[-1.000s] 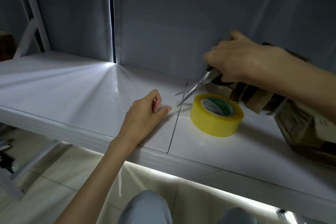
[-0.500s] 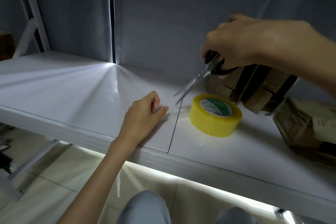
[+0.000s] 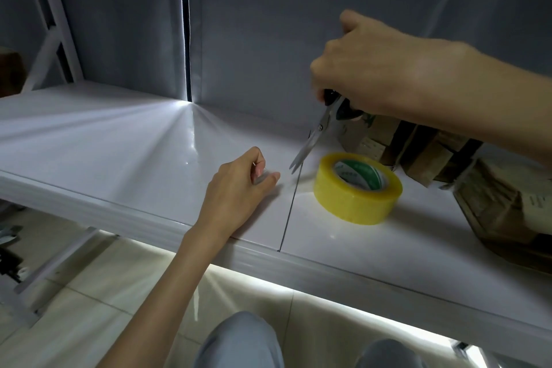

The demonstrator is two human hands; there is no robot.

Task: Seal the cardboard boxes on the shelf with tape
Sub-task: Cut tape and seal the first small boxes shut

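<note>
A yellow tape roll (image 3: 357,188) lies flat on the white shelf (image 3: 125,155). My right hand (image 3: 367,66) grips black-handled scissors (image 3: 313,136) above the roll, blades pointing down and left, slightly parted at the tips. My left hand (image 3: 236,188) rests on the shelf left of the roll, thumb and forefinger pinched together as if on a clear tape end that stretches from the roll; the tape itself barely shows. Brown cardboard boxes (image 3: 418,146) lie stacked behind the roll, partly hidden by my right forearm.
More flattened cardboard (image 3: 501,209) lies at the right end of the shelf. A grey curtain (image 3: 268,24) hangs behind the shelf. A seam (image 3: 288,215) divides the shelf boards. My knees and a tiled floor (image 3: 89,293) show below the shelf edge.
My right hand has turned the scissors from nearly level to steeply downward, bringing the tips close to the gap between my left fingers and the roll. My left hand has stayed put.
</note>
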